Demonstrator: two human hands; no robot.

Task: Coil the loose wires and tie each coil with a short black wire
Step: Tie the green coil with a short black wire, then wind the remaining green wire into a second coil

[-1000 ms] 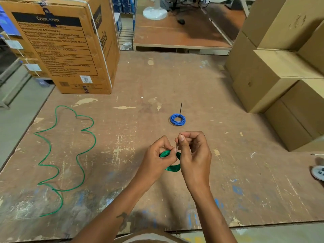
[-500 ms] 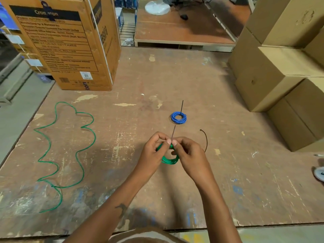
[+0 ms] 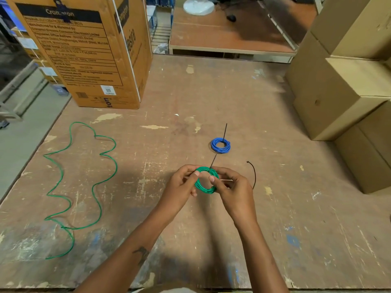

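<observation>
A green coil (image 3: 203, 185) is held between both hands above the middle of the worn wooden table (image 3: 232, 102). My left hand (image 3: 179, 187) pinches its left side and my right hand (image 3: 231, 190) grips its right side. A short black wire (image 3: 213, 162) sticks up from the coil's top. Just beyond lies a blue coil (image 3: 220, 145) with a black wire end (image 3: 225, 130) pointing away from me. Another short black wire (image 3: 253, 173) lies curved on the table right of my right hand. A long loose green wire (image 3: 93, 176) snakes over the left part of the table.
A large printed cardboard box (image 3: 84, 51) stands at the back left. Plain cardboard boxes (image 3: 342, 98) are stacked along the right side. Beyond the table's far edge is a second wooden surface (image 3: 228, 32). The floor drops off to the left.
My hands have lowered and spread, so the green coil now shows as a flat ring between them. The black tie end now sticks up from its top, and the spare black wire has come into view.
</observation>
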